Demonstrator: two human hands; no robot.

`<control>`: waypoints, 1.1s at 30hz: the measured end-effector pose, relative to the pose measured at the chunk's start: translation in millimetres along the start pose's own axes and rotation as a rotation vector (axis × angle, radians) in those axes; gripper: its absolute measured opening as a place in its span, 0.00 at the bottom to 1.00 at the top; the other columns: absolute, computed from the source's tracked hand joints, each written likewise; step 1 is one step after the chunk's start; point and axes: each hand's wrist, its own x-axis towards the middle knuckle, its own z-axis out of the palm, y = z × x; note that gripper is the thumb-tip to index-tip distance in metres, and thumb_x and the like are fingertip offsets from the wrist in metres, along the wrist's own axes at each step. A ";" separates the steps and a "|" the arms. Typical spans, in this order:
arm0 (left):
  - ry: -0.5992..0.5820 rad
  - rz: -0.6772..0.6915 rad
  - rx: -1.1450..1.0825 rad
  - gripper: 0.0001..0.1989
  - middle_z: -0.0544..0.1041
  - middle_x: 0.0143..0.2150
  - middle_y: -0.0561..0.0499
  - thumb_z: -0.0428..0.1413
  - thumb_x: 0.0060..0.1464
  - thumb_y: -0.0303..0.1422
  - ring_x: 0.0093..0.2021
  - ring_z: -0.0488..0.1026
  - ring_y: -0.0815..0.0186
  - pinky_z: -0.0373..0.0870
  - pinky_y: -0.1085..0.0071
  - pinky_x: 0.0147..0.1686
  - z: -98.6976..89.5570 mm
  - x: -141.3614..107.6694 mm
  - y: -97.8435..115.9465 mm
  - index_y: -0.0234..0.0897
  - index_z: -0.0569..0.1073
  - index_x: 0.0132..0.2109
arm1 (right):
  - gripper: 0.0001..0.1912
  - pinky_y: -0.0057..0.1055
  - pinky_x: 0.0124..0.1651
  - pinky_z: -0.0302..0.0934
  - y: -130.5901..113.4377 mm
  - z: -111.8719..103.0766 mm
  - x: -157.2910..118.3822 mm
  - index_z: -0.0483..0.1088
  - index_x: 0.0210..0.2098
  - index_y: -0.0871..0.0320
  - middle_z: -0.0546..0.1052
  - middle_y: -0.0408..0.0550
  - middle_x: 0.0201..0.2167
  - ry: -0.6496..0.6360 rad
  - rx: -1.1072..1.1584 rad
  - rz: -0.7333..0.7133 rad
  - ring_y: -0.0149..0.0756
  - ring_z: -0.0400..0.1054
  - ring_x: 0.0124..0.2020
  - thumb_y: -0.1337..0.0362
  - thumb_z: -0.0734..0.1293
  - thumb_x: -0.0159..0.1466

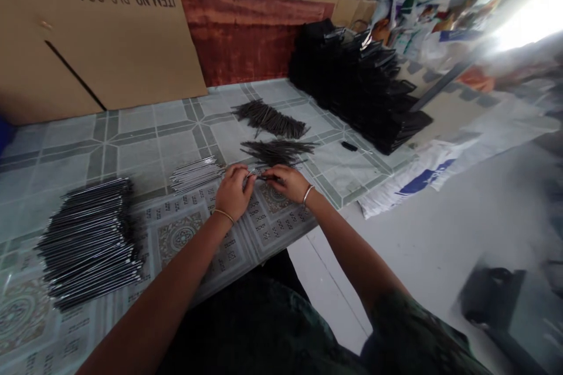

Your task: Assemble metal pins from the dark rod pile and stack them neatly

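Note:
My left hand (pixel 234 190) is closed in a pinch on a thin silver rod (pixel 250 173) near the table's front edge. Close to its right, my right hand (pixel 288 183) pinches a thin dark strip (pixel 263 177), and the two pieces meet or nearly meet between my fingertips. Left of my hands lies a small pile of silver rods (pixel 196 174). Just beyond them are two piles of dark thin strips, a nearer one (pixel 279 151) and a farther one (pixel 270 119). A large stack of dark rods with shiny ends (pixel 90 240) lies at the left.
A cardboard box (pixel 114 41) stands at the back left beside a red board (pixel 250 35). Folded black items (pixel 352 82) are heaped at the back right, with a small black object (pixel 349 146) before them. White sacks (pixel 409 179) lie beyond the table's right edge.

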 end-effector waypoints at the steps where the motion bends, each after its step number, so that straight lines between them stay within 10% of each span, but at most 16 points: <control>1: -0.027 -0.007 -0.036 0.10 0.75 0.45 0.45 0.49 0.62 0.39 0.48 0.72 0.60 0.68 0.63 0.53 0.5 1.2 1.3 0.38 0.71 0.39 | 0.12 0.36 0.52 0.65 2.6 -1.2 0.7 0.74 0.47 0.56 0.78 0.51 0.43 0.004 0.039 0.008 0.38 0.72 0.46 0.69 0.66 0.64; 9: 0.047 -0.110 -0.158 0.13 0.78 0.45 0.48 0.53 0.59 0.40 0.38 0.72 0.65 0.70 0.67 0.43 6.3 6.3 5.3 0.37 0.74 0.45 | 0.13 0.33 0.50 0.67 14.8 -3.1 4.1 0.76 0.46 0.57 0.80 0.47 0.43 -0.070 0.434 0.139 0.35 0.74 0.44 0.66 0.67 0.62; 13: -0.109 -0.163 -0.278 0.15 0.80 0.43 0.50 0.55 0.56 0.41 0.36 0.73 0.66 0.71 0.68 0.41 2.3 8.3 3.3 0.39 0.77 0.46 | 0.11 0.32 0.50 0.67 16.5 -4.1 5.2 0.75 0.44 0.58 0.79 0.46 0.42 -0.044 0.512 0.195 0.33 0.74 0.43 0.66 0.66 0.62; 33: -0.156 -0.367 -0.414 0.22 0.78 0.32 0.51 0.58 0.48 0.49 0.33 0.70 0.65 0.64 0.70 0.36 5.5 12.5 -0.9 0.34 0.79 0.39 | 0.11 0.33 0.50 0.63 -0.8 -7.7 15.0 0.75 0.47 0.58 0.74 0.51 0.42 -0.039 -0.247 0.031 0.36 0.70 0.44 0.67 0.63 0.68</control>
